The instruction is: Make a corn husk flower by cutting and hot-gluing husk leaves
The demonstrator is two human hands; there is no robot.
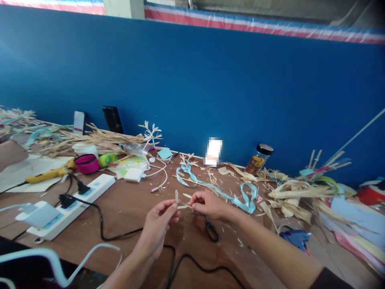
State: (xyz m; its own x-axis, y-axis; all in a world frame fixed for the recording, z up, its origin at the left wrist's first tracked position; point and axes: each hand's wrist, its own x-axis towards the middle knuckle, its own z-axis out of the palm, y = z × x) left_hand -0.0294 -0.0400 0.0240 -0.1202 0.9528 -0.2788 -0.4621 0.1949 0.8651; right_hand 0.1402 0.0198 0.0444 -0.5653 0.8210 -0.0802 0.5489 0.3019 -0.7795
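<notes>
Over the front middle of the table, my left hand (161,220) is closed in a pinch on a small pale strip (176,195) that looks like dried husk; its rounded tip points up past the fingers. My right hand (207,205) faces it a short way off, thumb and fingertips pinched together. Thin pale strips (187,196) show beside its fingertips, and they seem part of the same piece, though the joins are too small to make out. Under my right hand lie black-handled scissors (212,232), their blades partly hidden.
A light-blue ribbon (215,188) curls behind my hands. To the left are a white power strip (100,188) with black cables and a yellow glue gun (48,172). Right of me lie a blue glue gun (294,237) and dried husks (297,190). Another person's hand (12,154) shows far left.
</notes>
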